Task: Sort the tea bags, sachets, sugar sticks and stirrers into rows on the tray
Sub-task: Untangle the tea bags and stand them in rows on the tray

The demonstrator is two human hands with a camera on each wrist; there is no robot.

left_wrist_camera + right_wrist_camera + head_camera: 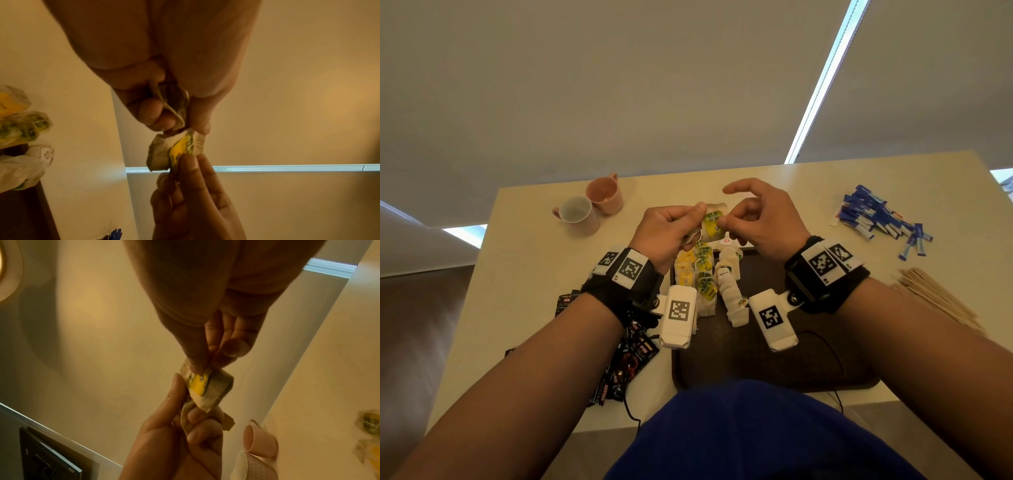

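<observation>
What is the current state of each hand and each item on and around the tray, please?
left hand: grips several tea bags.
right hand: pinches the green tea bag.
green tea bag: held between both hands above the table.
tray: three rows of tea bags on its far left part.
cups: two, lying on their sides.
sugar sticks: loose pile, off tray.
stirrers: bundle, off tray.
dark sachets: pile, off tray.

We saw daylight enter through a bright gap (pixel 822 82) between the blinds (pixel 619 85); wide-angle bending curved the head view's edges, while both wrist views were dim, amber-tinted and softly blurred, their margins smeared.
</observation>
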